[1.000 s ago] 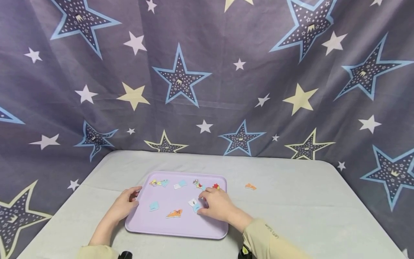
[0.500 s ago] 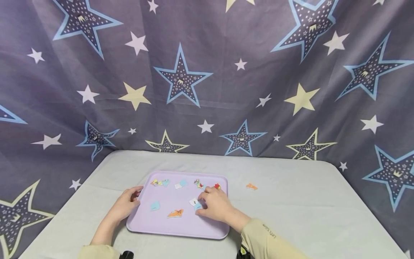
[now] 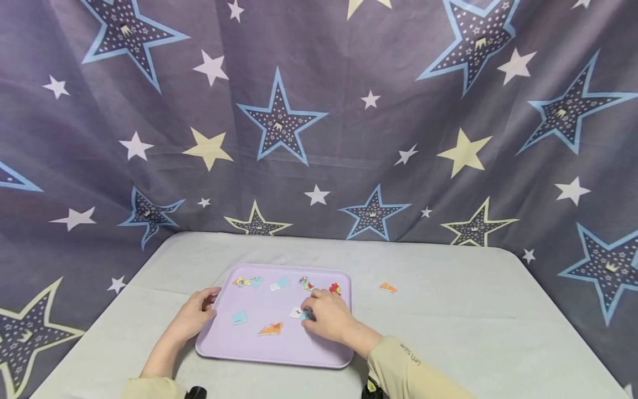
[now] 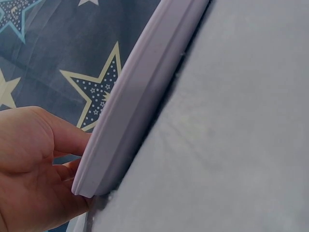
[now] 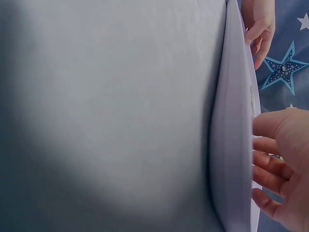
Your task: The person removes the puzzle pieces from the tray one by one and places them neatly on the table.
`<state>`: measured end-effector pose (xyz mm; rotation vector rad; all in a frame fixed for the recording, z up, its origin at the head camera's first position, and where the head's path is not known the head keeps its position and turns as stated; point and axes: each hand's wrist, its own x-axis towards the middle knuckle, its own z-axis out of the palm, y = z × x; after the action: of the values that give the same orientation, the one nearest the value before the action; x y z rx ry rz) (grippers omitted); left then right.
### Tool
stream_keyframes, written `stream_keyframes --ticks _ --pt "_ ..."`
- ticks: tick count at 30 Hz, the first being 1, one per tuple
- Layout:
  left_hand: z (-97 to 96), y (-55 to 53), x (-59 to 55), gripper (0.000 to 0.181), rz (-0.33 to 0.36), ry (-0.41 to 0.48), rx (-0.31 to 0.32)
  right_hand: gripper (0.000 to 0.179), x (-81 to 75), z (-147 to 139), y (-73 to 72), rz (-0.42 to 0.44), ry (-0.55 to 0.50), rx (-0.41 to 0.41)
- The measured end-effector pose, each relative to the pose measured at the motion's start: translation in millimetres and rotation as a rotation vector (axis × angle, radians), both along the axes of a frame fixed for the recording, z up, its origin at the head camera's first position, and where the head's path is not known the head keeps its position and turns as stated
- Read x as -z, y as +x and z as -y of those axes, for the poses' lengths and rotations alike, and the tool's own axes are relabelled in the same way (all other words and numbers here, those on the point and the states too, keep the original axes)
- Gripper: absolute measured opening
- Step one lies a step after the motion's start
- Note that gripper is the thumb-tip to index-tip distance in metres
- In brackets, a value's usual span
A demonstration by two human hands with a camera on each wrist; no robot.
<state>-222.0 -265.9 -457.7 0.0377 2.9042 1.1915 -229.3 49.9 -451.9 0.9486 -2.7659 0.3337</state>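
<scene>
Over the right part of the lilac tray (image 3: 239, 348), my right hand (image 3: 333, 320) pinches a white and light-blue puzzle piece (image 3: 296, 313) lying flat between thumb and fingers. Part of that piece is covered by the fingertips. At the tray's left rim my left hand (image 3: 191, 315) holds the edge. In the left wrist view the left hand (image 4: 29, 169) has its thumb and fingers at the rim, tips hidden behind it. The right wrist view has the right hand (image 5: 289, 159) beyond the tray wall, fingers bent; the piece is hidden there.
Other pieces lie on the tray: light-blue (image 3: 240, 317), orange (image 3: 271, 329), yellow and blue (image 3: 247, 282), white and blue (image 3: 280, 284), multicoloured (image 3: 305, 283) and red (image 3: 335, 288). An orange piece (image 3: 387, 287) sits on the table (image 3: 448, 310). A starry curtain (image 3: 339, 111) hangs behind.
The right fingers have turned the white and light-blue piece, so its blue part now points more to the right. My left hand stays at the tray rim.
</scene>
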Motion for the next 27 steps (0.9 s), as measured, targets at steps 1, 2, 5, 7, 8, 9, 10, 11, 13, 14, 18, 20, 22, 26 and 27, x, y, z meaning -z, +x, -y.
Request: stream_keyframes --ticks 1,2,5,7,8,9,10,11,13,14,18,20,22,26,27 --pt "0.2 -0.1 0.2 0.051 0.000 0.000 -0.001 0.027 0.0 -0.2 -0.2 0.003 -0.003 -0.001" --pt "0.4 -0.2 0.4 0.051 -0.001 0.002 -0.001 0.027 -0.4 -0.5 -0.4 0.008 -0.008 -0.001" --pt "0.6 -0.6 0.5 0.051 -0.009 0.002 0.001 0.027 -1.5 -1.2 -1.2 0.016 -0.036 0.002" --pt "0.8 -0.8 0.6 0.051 -0.012 0.001 0.002 0.026 -1.9 -1.5 -1.3 0.024 -0.056 0.004" --pt "0.8 -0.8 0.6 0.051 -0.013 0.002 0.003 0.026 -2.1 -1.5 -1.3 0.030 -0.067 0.003" --pt "0.9 -0.7 0.5 0.051 -0.014 0.001 0.003 0.026 -2.1 -1.6 -1.1 0.035 -0.076 0.002" --pt "0.9 -0.6 0.5 0.051 -0.013 0.000 0.004 0.026 -1.9 -1.6 -0.7 0.043 -0.082 0.000" --pt "0.9 -0.4 0.4 0.051 -0.014 0.000 0.004 0.026 -1.8 -1.7 -0.2 0.048 -0.084 -0.001" --pt "0.8 0.2 -0.2 0.051 -0.015 0.000 0.007 0.026 -1.0 -1.7 0.5 0.049 -0.085 -0.008" --pt "0.7 0.4 -0.6 0.051 -0.017 0.001 0.009 0.025 -0.7 -1.7 0.9 0.046 -0.085 -0.012" --pt "0.6 0.7 -1.3 0.050 -0.021 0.001 0.009 0.024 0.4 -2.0 1.6 0.024 -0.080 -0.027" --pt "0.5 0.4 -1.1 0.051 -0.020 -0.001 0.005 0.024 0.3 -2.2 1.9 0.020 -0.081 -0.032" --pt "0.4 0.4 -0.8 0.051 -0.017 -0.003 -0.001 0.024 0.6 -2.4 2.0 0.021 -0.086 -0.034" --pt "0.2 1.0 -0.5 0.051 -0.011 0.002 -0.002 0.025 1.0 -2.7 2.2 0.026 -0.086 -0.046" --pt "0.1 1.2 -0.6 0.052 -0.010 0.003 -0.002 0.025 0.8 -2.8 2.4 0.029 -0.087 -0.047"
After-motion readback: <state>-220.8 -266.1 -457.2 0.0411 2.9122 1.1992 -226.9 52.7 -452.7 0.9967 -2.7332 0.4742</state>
